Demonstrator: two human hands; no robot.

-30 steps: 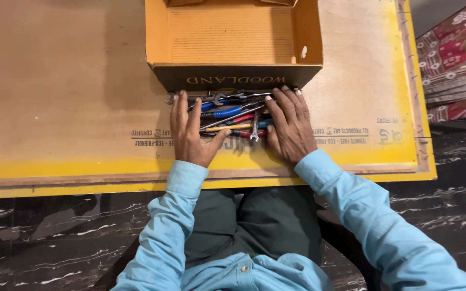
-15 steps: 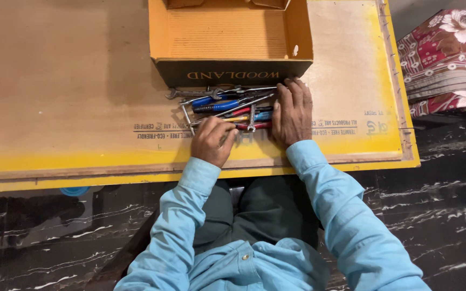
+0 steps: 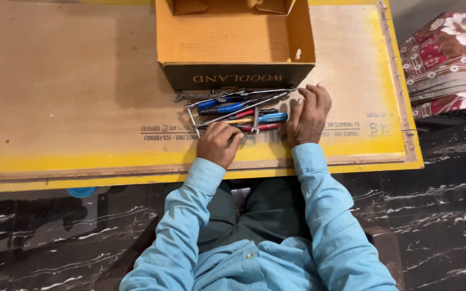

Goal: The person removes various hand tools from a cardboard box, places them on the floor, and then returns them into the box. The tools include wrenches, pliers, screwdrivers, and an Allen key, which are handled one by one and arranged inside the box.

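A pile of hand tools (image 3: 237, 109), with spanners and blue- and red-handled screwdrivers, lies on a yellow-edged wooden board (image 3: 82, 81) just in front of an open cardboard box (image 3: 227, 37). My left hand (image 3: 218, 143) is at the pile's near edge, its fingers curled against the tool handles; whether it grips one is hidden. My right hand (image 3: 308, 114) lies flat with its fingers apart, touching the pile's right end. Both arms wear light blue sleeves.
The box looks empty and stands at the board's far middle. Folded red floral fabric (image 3: 449, 54) lies off the board to the right. A blue round object (image 3: 82, 191) peeks from under the board's near edge. Dark marbled floor (image 3: 432, 215) surrounds my lap.
My left hand has drawn back from lying flat on the pile to its near edge and curled its fingers. My right hand has shifted to the pile's right end, uncovering the tools.
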